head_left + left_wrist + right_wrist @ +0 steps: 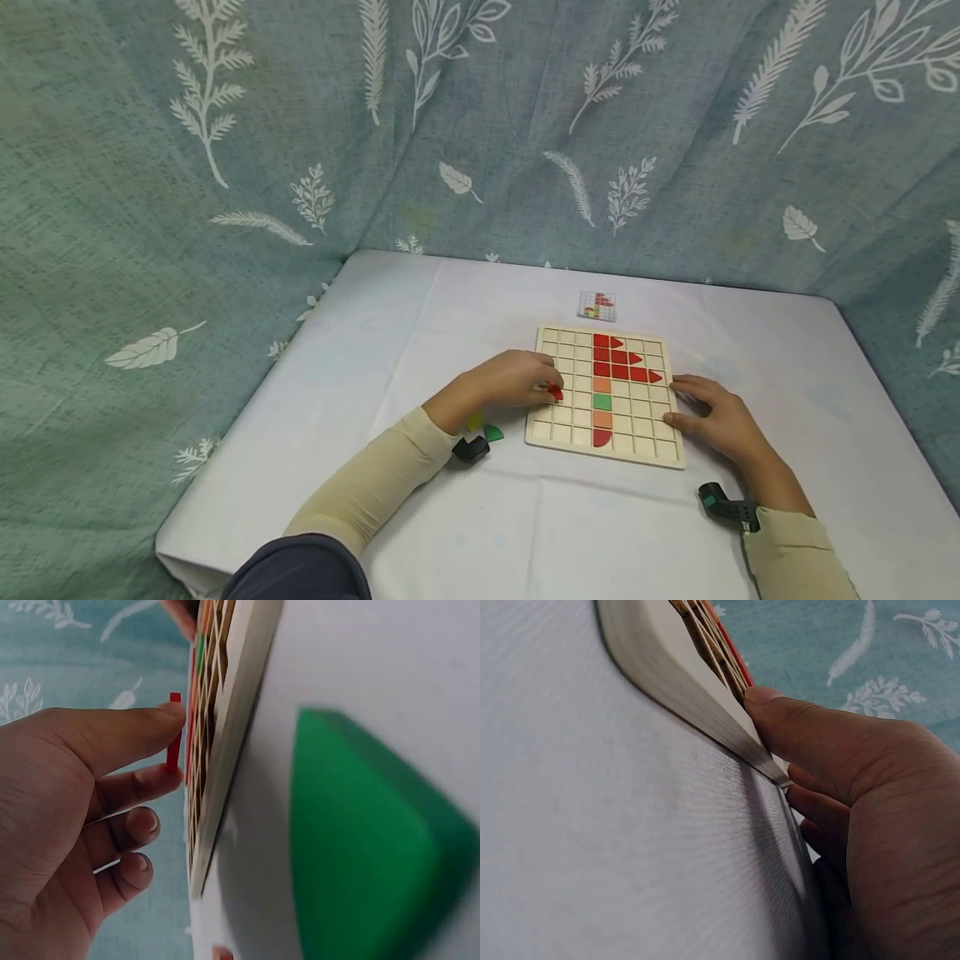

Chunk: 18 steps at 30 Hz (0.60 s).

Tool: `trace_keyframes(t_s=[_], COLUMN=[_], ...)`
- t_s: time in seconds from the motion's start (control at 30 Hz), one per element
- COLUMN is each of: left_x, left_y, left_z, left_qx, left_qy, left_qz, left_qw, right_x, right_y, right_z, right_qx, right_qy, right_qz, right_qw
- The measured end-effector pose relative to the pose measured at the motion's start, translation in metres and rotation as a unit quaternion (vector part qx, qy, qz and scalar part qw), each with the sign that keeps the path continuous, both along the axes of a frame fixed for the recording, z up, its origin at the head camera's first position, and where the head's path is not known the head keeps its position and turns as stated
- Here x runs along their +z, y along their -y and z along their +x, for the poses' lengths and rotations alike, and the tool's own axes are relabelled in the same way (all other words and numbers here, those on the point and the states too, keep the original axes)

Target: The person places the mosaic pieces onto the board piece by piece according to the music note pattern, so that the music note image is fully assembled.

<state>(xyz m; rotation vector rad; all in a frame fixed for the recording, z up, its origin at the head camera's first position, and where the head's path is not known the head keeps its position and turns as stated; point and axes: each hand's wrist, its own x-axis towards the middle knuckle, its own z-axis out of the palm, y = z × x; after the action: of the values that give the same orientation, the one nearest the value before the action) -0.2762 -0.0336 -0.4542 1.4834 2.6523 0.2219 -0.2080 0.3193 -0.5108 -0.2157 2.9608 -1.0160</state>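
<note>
My left hand (517, 377) pinches a thin red tile (174, 736) between thumb and fingertip, over the left side of a wooden grid board (646, 428). Thumb on its top and fingers along its side, my right hand (716, 421) grips the board's right edge. Set in the board are three rows of red tiles (618, 357) with pointed right ends. Below them runs a column with an orange tile (602, 385), a green tile (602, 402), another orange tile and a red rounded tile (602, 437).
A small pattern card (597, 307) lies behind the board. Near the left wrist are a loose green tile (492, 432) and a yellow tile (475, 422), partly hidden. A white cloth (480, 517) covers the table, with leaf-patterned curtains (495, 150) behind and at the sides.
</note>
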Motion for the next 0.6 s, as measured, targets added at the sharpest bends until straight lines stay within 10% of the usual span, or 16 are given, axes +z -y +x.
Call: trace_keyframes(t_s=[0.6], left_x=[-0.008], left_y=[-0.043], left_z=[-0.008], left_qx=[-0.053], left_qy=[-0.006], left_qz=[-0.012], left_qw=[0.9985], right_x=[0.002], right_y=[0.0], right_z=[0.0], right_qx=[0.001], right_qy=[0.001], right_qz=[0.0], right_qw=[1.0])
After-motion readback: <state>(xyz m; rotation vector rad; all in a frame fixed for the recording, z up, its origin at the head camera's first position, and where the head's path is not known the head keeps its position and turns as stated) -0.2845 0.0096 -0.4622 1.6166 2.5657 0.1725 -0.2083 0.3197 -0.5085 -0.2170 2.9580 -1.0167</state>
